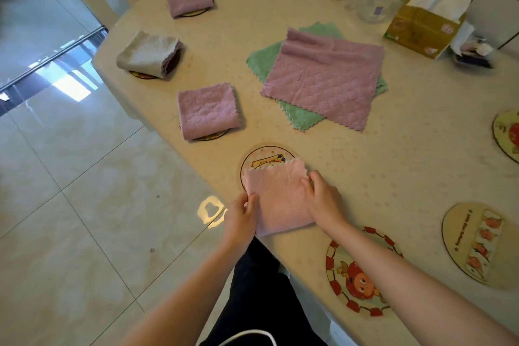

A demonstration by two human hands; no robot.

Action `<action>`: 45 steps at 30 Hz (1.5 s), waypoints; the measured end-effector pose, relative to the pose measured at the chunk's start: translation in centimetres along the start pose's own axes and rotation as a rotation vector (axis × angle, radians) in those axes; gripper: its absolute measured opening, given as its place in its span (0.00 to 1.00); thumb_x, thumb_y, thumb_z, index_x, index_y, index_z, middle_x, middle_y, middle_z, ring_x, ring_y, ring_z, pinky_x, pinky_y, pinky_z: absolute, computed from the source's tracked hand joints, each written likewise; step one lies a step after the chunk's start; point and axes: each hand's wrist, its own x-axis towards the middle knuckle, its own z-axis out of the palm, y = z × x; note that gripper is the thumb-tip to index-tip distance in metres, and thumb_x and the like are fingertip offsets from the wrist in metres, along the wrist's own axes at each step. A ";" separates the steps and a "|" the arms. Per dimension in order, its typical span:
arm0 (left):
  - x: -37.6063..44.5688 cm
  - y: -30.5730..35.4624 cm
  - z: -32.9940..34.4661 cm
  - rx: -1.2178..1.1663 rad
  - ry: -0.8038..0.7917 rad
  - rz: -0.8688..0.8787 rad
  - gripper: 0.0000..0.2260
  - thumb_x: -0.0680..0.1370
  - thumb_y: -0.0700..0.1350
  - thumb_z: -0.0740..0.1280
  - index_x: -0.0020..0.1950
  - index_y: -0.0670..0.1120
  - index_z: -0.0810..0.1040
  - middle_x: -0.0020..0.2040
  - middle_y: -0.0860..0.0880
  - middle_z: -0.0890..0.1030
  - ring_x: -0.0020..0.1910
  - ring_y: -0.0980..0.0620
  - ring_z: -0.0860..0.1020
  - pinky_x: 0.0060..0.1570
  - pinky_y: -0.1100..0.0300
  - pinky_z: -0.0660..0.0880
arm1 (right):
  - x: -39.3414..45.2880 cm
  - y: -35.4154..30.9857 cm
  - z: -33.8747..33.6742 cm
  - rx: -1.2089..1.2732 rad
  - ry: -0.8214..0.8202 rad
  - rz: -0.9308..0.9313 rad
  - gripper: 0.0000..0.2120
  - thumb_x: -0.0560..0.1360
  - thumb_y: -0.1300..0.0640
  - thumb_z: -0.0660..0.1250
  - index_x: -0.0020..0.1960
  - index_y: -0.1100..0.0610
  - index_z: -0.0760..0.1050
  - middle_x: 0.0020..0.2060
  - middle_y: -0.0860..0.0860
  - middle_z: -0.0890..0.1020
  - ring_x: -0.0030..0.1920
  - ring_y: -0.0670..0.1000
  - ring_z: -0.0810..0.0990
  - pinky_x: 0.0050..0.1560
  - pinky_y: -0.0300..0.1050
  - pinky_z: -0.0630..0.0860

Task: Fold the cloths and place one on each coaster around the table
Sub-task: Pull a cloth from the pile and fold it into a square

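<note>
So the bench (365, 166) is this big pale oval, and four coasters along its far-left edge already have folded cloths sitting on them. Middle of the bench there's a flat stack waiting, an unfolded purple cloth (325, 76) lying on top of a green cloth (264, 59). Near right there are three bare coasters, the closest being the red cartoon coaster (356, 275). The step in hand looks like placing number five: a folded pink cloth (278, 199) is at the near edge, its far end overlapping the yellow-print coaster (266, 157) but most of it hanging back toward the person. The left hand (238, 219) pinches its left edge, the right hand (323, 199) has its grip closed on the right edge. My guess is the next move needs a short push away to centre it on the coaster, then letting go and reaching for the purple one.
</note>
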 end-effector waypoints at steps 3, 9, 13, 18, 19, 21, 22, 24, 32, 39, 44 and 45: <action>0.6 -0.5 0.1 0.022 0.045 -0.056 0.19 0.77 0.59 0.56 0.47 0.46 0.78 0.45 0.41 0.81 0.46 0.40 0.80 0.47 0.39 0.79 | 0.3 -0.3 0.3 -0.067 -0.012 0.056 0.13 0.80 0.46 0.53 0.47 0.54 0.69 0.36 0.49 0.77 0.35 0.53 0.76 0.33 0.48 0.71; 0.4 0.4 -0.1 0.075 0.110 -0.091 0.16 0.80 0.52 0.59 0.44 0.41 0.78 0.41 0.42 0.81 0.42 0.41 0.80 0.43 0.42 0.80 | 0.6 -0.6 -0.1 -0.158 0.010 0.132 0.17 0.79 0.41 0.54 0.44 0.55 0.68 0.37 0.51 0.78 0.34 0.53 0.74 0.29 0.44 0.66; 0.4 1.1 -0.7 0.207 0.216 -0.065 0.11 0.78 0.52 0.65 0.40 0.46 0.75 0.35 0.49 0.80 0.36 0.47 0.81 0.40 0.48 0.80 | 0.3 -0.4 -0.8 -0.262 0.028 0.095 0.17 0.79 0.40 0.54 0.46 0.54 0.69 0.37 0.50 0.79 0.34 0.53 0.75 0.29 0.44 0.67; 0.6 1.8 -0.7 0.332 0.245 -0.031 0.06 0.77 0.48 0.66 0.47 0.47 0.78 0.40 0.54 0.79 0.40 0.55 0.77 0.38 0.59 0.74 | -0.4 -0.7 -0.5 -0.150 0.057 0.130 0.16 0.78 0.42 0.56 0.48 0.54 0.72 0.46 0.50 0.76 0.40 0.50 0.75 0.36 0.46 0.73; 0.7 2.0 -0.7 0.328 0.242 -0.051 0.06 0.77 0.48 0.66 0.48 0.47 0.78 0.40 0.53 0.79 0.40 0.55 0.76 0.37 0.60 0.72 | -0.5 -0.9 -0.4 -0.128 0.033 0.157 0.16 0.78 0.43 0.56 0.50 0.55 0.72 0.49 0.51 0.74 0.41 0.51 0.75 0.38 0.46 0.74; 1.0 2.4 -0.6 0.300 0.208 -0.122 0.08 0.76 0.49 0.68 0.47 0.45 0.79 0.40 0.51 0.79 0.38 0.54 0.76 0.36 0.60 0.70 | -0.7 -1.2 0.0 -0.106 -0.034 0.198 0.17 0.77 0.44 0.59 0.51 0.58 0.73 0.51 0.52 0.72 0.43 0.53 0.75 0.41 0.47 0.73; 1.2 2.6 -0.5 0.284 0.176 -0.153 0.09 0.75 0.50 0.68 0.45 0.44 0.80 0.39 0.50 0.80 0.37 0.53 0.76 0.36 0.59 0.70 | -0.8 -1.3 0.1 -0.089 -0.057 0.215 0.17 0.76 0.45 0.60 0.51 0.59 0.74 0.52 0.54 0.71 0.44 0.54 0.76 0.43 0.47 0.74; 1.4 3.1 -0.4 0.227 0.120 -0.213 0.11 0.75 0.49 0.69 0.42 0.41 0.81 0.38 0.47 0.79 0.35 0.51 0.75 0.36 0.58 0.70 | -0.6 -1.6 0.2 -0.047 -0.088 0.241 0.18 0.75 0.46 0.62 0.51 0.61 0.75 0.52 0.56 0.73 0.46 0.56 0.76 0.46 0.47 0.74; 1.4 4.2 -1.0 -0.133 -0.034 -0.317 0.09 0.72 0.43 0.71 0.48 0.38 0.80 0.46 0.42 0.82 0.45 0.45 0.79 0.55 0.47 0.78 | -0.7 -1.9 -1.8 0.300 -0.114 0.262 0.16 0.74 0.50 0.66 0.57 0.58 0.69 0.46 0.51 0.76 0.42 0.50 0.74 0.34 0.42 0.68; 3.3 5.6 -3.4 -0.204 0.019 -0.168 0.11 0.77 0.44 0.68 0.51 0.35 0.78 0.45 0.43 0.82 0.42 0.48 0.81 0.37 0.58 0.78 | 2.3 -4.4 -3.0 0.361 -0.094 0.081 0.14 0.75 0.51 0.66 0.57 0.57 0.71 0.48 0.49 0.77 0.45 0.48 0.74 0.36 0.40 0.67; 5.9 4.6 -4.4 -0.020 0.067 -0.157 0.07 0.77 0.46 0.69 0.47 0.42 0.78 0.44 0.43 0.83 0.43 0.44 0.82 0.46 0.47 0.81 | 5.0 -4.7 -1.7 0.192 -0.132 0.050 0.15 0.75 0.50 0.66 0.57 0.57 0.70 0.51 0.52 0.80 0.48 0.52 0.77 0.45 0.47 0.74; 6.4 4.5 -4.4 0.030 0.070 -0.161 0.07 0.75 0.47 0.70 0.45 0.44 0.79 0.41 0.44 0.84 0.42 0.45 0.83 0.47 0.45 0.81 | 5.3 -4.5 -1.5 0.136 -0.141 0.048 0.15 0.75 0.49 0.66 0.56 0.56 0.70 0.51 0.52 0.80 0.48 0.53 0.78 0.45 0.49 0.75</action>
